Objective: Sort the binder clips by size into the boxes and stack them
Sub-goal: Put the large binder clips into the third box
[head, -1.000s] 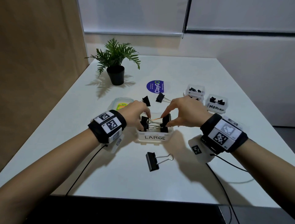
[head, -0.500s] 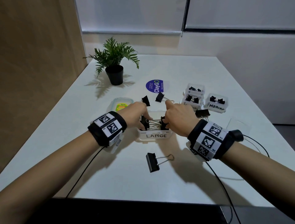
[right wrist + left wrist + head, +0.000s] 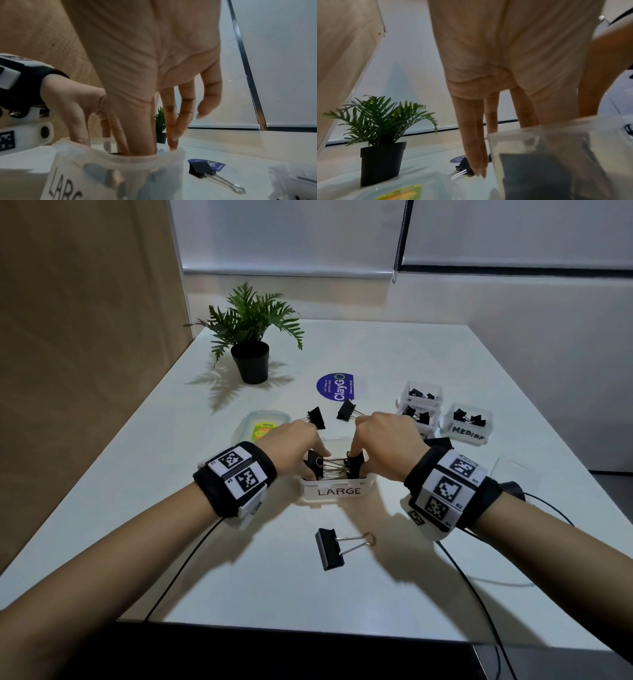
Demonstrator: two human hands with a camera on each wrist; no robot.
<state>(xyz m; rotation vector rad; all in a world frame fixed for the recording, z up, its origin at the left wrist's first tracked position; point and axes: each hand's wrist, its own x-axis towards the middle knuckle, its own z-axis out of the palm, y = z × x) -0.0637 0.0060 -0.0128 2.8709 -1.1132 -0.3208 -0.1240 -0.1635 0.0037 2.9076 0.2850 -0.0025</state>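
Observation:
The white box labelled LARGE (image 3: 337, 492) stands at mid table, and its near wall fills the right wrist view (image 3: 72, 175). Two large black binder clips lie in it, wire handles meeting in the middle. My left hand (image 3: 317, 464) reaches in from the left, fingers and thumb around the left clip (image 3: 314, 470). From the right, my right hand (image 3: 356, 454) points thumb and forefinger down onto the right clip (image 3: 356, 470). Another large clip (image 3: 330, 549) lies loose on the table in front of the box. Two more clips (image 3: 317, 417) (image 3: 346, 410) lie behind it.
A box marked MEDIUM (image 3: 467, 424) and two stacked small boxes (image 3: 421, 405) with clips stand at the right. A clear lid (image 3: 262, 428) lies left of the hands. A potted plant (image 3: 251, 350) and a blue sticker (image 3: 335, 386) are further back. Wrist cables trail toward the near edge.
My right hand has turned over and gone down, lowering its clip into the LARGE box. My left hand has stayed at the box's left side.

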